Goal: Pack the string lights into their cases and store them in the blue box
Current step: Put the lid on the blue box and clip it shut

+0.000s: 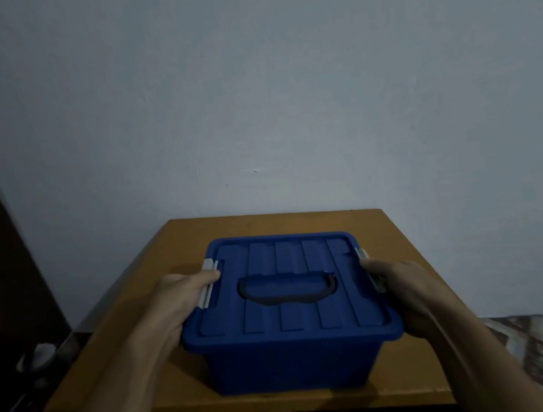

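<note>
Blue box sits on the wooden bench, toward its near edge and roughly centred left to right. The lid is on and flat, so whatever is inside cannot be seen. A dark handle lies folded down in a recess in the middle of the lid. There is a pale latch on each short side: left latch and right latch, the right one partly covered. The left hand clasps the left side of the box, with the thumb laid across the latch and touching the lid edge. Its fingers go down behind the rim and are out of sight. The right hand clasps the right side the same way, thumb tip at the top of the latch, fingers hidden behind the box wall. I cannot tell whether either latch is snapped home or lifted. Both forearms run out of the bottom of the view. A plain pale wall stands behind the bench. Patterned floor shows at lower right, blurred. The far left is dark, with a small round pale object low down there, too dim to identify. Lighting is poor overall and fine detail is soft.
</note>
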Tool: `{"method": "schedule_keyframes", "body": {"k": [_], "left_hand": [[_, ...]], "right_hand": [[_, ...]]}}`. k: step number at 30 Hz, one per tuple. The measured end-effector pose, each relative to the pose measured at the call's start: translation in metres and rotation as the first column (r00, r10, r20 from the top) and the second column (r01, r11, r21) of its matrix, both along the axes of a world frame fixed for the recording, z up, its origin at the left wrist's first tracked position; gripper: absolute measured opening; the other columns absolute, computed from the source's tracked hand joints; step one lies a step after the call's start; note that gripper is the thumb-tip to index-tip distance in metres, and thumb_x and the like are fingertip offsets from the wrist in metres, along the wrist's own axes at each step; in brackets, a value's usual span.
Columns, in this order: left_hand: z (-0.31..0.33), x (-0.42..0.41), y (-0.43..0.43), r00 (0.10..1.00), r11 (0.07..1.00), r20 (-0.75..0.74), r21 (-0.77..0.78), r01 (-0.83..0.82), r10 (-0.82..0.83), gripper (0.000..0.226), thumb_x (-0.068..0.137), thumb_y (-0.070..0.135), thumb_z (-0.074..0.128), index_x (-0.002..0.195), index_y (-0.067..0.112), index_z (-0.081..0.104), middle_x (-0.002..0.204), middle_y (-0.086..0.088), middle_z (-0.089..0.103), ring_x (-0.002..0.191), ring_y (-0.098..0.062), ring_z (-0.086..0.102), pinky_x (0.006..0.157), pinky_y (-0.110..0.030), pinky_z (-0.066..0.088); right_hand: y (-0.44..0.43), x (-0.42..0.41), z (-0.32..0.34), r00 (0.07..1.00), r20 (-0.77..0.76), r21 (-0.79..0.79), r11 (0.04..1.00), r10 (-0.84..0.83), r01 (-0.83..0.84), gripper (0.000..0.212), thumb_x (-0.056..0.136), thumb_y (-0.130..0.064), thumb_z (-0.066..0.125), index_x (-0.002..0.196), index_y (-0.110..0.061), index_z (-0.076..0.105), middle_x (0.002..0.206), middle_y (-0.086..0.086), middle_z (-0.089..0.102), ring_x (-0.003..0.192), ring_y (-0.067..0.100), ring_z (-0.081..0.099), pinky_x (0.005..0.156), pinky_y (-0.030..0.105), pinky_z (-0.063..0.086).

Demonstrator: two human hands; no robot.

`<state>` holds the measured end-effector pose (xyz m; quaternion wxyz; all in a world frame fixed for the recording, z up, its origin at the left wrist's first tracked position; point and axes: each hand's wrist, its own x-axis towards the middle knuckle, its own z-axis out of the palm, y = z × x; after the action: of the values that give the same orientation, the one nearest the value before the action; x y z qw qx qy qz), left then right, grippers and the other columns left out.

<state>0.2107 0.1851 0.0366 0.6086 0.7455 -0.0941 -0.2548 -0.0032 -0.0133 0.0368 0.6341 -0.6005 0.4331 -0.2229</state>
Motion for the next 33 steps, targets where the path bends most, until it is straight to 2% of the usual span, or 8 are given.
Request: {"method": "schedule_keyframes", "body": {"k": [5,8,10,13,15,18,22,33], "left_hand": [[-0.001,-0.005,0.000,0.995,1.000,0.095,0.028,0.008,-0.011,0.029,0.089,0.027,0.074,0.085,-0.001,0.069,0.083,-0.018,0.074,0.069,-0.030,0.067,0.056,-0.028,0.050],[-0.004,-0.006,0.000,0.961,0.991,0.272,0.132,0.024,-0.059,0.028,0.095,0.033,0.064,0.087,0.006,0.067,0.084,-0.010,0.070,0.070,-0.024,0.063,0.057,-0.028,0.045],[-0.006,-0.007,0.001,0.891,0.972,0.431,0.233,0.043,-0.142,0.021,0.099,0.033,0.055,0.092,0.015,0.061,0.092,-0.004,0.067,0.076,-0.021,0.062,0.064,-0.032,0.048],[-0.005,-0.022,0.001,0.739,0.919,0.601,0.389,0.063,-0.305,0.032,0.101,0.042,0.045,0.123,0.023,0.056,0.131,-0.002,0.056,0.112,-0.020,0.055,0.096,-0.043,0.049],[-0.002,-0.037,0.001,0.679,0.869,0.616,0.489,0.068,-0.400,0.058,0.102,0.050,0.038,0.153,0.023,0.033,0.159,0.005,0.028,0.146,-0.018,0.026,0.118,-0.040,0.028],[0.001,-0.055,-0.004,0.588,0.824,0.632,0.556,0.111,-0.505,0.066,0.102,0.057,0.030,0.158,0.026,0.018,0.167,0.010,0.001,0.153,-0.011,-0.005,0.125,-0.041,0.006],[0.000,-0.062,-0.010,0.490,0.731,0.607,0.675,0.096,-0.625,0.063,0.101,0.061,0.021,0.157,0.033,0.018,0.166,0.014,0.007,0.153,-0.010,-0.001,0.124,-0.050,-0.002],[0.000,-0.029,-0.044,0.428,0.806,0.716,0.589,0.052,-0.551,0.053,0.100,0.053,0.035,0.148,0.030,0.040,0.156,0.013,0.037,0.144,-0.011,0.027,0.119,-0.042,0.018]], "right_hand": [[0.007,0.005,-0.001,0.991,-0.127,-0.190,0.982,-0.039,0.014,0.030,0.094,-0.030,0.067,0.085,-0.003,0.060,0.082,0.024,0.065,0.071,0.037,0.064,0.062,0.048,0.053],[0.011,0.004,0.000,0.985,-0.161,-0.271,0.963,-0.056,0.010,0.033,0.097,-0.031,0.064,0.089,0.001,0.065,0.087,0.020,0.071,0.071,0.029,0.068,0.059,0.039,0.054],[0.012,0.005,0.000,0.962,-0.254,-0.436,0.899,-0.095,-0.026,0.028,0.100,-0.035,0.059,0.098,-0.007,0.064,0.089,0.007,0.068,0.073,0.019,0.064,0.059,0.033,0.051],[0.018,0.007,0.002,0.907,-0.399,-0.667,0.722,-0.138,-0.184,0.030,0.103,-0.031,0.049,0.128,-0.016,0.054,0.122,0.002,0.060,0.097,0.018,0.058,0.075,0.032,0.047],[0.030,0.007,0.006,0.869,-0.480,-0.734,0.597,-0.118,-0.324,0.034,0.104,-0.032,0.044,0.135,-0.018,0.050,0.141,0.002,0.048,0.117,0.023,0.053,0.092,0.035,0.046],[0.057,0.010,0.013,0.825,-0.564,-0.730,0.486,-0.033,-0.480,0.041,0.105,-0.044,0.037,0.139,-0.024,0.047,0.155,-0.003,0.037,0.140,0.020,0.037,0.115,0.043,0.033],[0.070,0.015,0.010,0.739,-0.673,-0.681,0.418,-0.034,-0.601,0.052,0.105,-0.053,0.028,0.150,-0.029,0.035,0.161,-0.008,0.029,0.151,0.016,0.019,0.122,0.055,0.015],[0.035,0.044,0.007,0.809,-0.585,-0.759,0.387,-0.052,-0.524,0.042,0.102,-0.048,0.035,0.135,-0.027,0.051,0.145,-0.007,0.051,0.138,0.017,0.039,0.116,0.048,0.027]]}}
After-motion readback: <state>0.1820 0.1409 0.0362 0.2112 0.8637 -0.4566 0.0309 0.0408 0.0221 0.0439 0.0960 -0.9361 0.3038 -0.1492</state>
